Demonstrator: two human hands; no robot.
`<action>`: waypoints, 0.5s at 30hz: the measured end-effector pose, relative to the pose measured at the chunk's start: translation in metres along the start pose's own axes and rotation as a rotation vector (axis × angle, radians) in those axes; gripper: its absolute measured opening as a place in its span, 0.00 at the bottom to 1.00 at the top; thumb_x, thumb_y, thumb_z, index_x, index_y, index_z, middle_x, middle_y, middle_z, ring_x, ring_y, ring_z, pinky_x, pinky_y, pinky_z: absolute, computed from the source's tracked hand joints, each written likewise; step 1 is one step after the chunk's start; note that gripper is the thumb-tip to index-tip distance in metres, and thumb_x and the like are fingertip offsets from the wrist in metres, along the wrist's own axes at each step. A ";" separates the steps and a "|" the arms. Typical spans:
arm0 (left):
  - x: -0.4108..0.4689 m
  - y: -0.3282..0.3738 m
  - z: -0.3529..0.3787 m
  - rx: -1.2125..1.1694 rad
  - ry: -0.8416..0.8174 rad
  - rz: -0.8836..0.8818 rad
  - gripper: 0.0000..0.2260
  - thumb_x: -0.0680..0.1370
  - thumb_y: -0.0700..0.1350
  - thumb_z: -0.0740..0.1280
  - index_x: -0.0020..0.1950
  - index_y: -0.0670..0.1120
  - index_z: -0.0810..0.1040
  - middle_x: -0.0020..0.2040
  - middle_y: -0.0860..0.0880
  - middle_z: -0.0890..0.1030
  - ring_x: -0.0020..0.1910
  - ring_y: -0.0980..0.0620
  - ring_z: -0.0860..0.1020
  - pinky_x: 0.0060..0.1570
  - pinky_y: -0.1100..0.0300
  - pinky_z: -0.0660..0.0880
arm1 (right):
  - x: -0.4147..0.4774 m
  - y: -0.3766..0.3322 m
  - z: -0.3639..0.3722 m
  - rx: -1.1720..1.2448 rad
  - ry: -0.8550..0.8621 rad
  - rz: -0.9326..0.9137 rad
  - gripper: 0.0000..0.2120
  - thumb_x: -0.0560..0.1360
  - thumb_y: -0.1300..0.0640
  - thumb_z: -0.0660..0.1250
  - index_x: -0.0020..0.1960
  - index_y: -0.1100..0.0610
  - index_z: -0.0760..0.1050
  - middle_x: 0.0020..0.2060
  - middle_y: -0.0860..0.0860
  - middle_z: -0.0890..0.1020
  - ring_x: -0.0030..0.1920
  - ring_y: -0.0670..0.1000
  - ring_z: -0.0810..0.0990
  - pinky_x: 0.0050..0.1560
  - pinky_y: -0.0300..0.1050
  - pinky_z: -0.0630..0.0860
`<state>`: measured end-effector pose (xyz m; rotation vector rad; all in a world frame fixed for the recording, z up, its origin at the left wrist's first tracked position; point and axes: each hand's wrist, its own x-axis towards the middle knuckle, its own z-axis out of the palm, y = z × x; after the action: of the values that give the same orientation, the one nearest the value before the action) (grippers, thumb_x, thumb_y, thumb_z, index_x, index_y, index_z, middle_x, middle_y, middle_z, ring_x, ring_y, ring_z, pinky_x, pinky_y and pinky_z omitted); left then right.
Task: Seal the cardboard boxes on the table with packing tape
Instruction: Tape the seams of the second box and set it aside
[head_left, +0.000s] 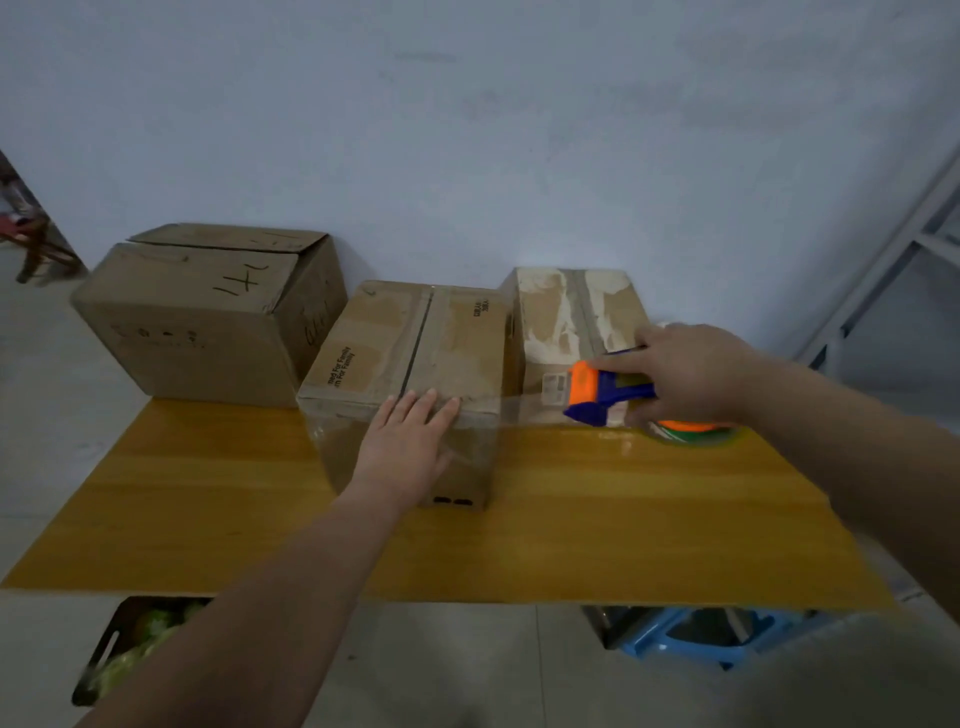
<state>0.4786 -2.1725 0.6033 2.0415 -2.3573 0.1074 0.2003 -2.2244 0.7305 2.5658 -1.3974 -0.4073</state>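
Middle box (415, 343) sits at the counter's (571, 519) far edge, clear tape (519, 410) stretched off its front top edge. Left hand (410, 447) presses there, fingers straight and flat. Right hand (691, 374), fingers curled round the tape dispenser (597, 395), is near the right edge

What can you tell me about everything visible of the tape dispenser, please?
The tape dispenser looks plastic, with a blue body and an orange front piece. The right hand grips its handle, holding it right of the middle box. A clear strip of tape runs from it to that box's front edge. Its roll shows orange beneath the hand.
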 end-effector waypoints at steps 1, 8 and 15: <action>0.001 0.003 -0.001 0.015 -0.021 -0.009 0.30 0.80 0.58 0.56 0.78 0.55 0.46 0.78 0.47 0.53 0.77 0.47 0.50 0.75 0.50 0.44 | -0.007 0.004 0.002 -0.026 0.002 -0.003 0.34 0.73 0.33 0.61 0.75 0.35 0.51 0.55 0.48 0.70 0.55 0.51 0.73 0.47 0.43 0.68; 0.009 0.023 -0.012 0.250 -0.161 0.002 0.34 0.76 0.69 0.49 0.75 0.61 0.35 0.76 0.36 0.53 0.74 0.34 0.54 0.72 0.37 0.42 | -0.011 -0.003 0.018 -0.090 0.067 -0.043 0.31 0.77 0.36 0.57 0.76 0.38 0.51 0.60 0.51 0.71 0.58 0.53 0.72 0.52 0.45 0.67; 0.017 0.039 -0.014 0.099 -0.105 0.097 0.30 0.82 0.51 0.55 0.78 0.44 0.43 0.78 0.46 0.40 0.77 0.48 0.46 0.73 0.54 0.45 | -0.016 -0.002 0.028 -0.098 0.061 -0.050 0.32 0.77 0.37 0.57 0.77 0.39 0.48 0.63 0.52 0.70 0.60 0.55 0.71 0.57 0.47 0.67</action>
<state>0.4372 -2.1829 0.6164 2.0219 -2.5645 0.1242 0.1846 -2.2104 0.7062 2.5166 -1.2633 -0.3918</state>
